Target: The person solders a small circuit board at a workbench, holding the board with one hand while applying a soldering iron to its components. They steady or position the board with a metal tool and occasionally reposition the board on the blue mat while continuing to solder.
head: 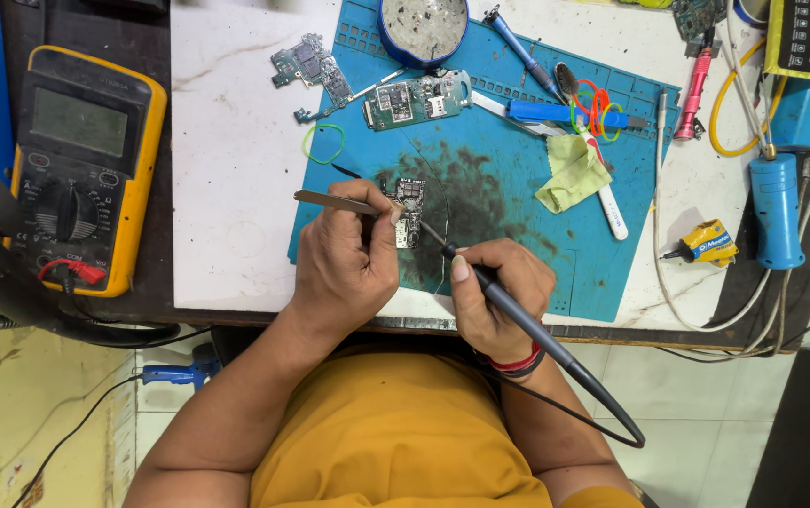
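Right hand [497,296] grips soldering iron [518,320] pen-style; left hand [344,259] pinches tweezers [334,200] on small circuit board [409,212], near blue mat's [518,235] front edge. Keep tip steady, brief contact w/ board.

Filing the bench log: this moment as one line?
left hand: tweezers | right hand: soldering iron | circuit board on blue mat
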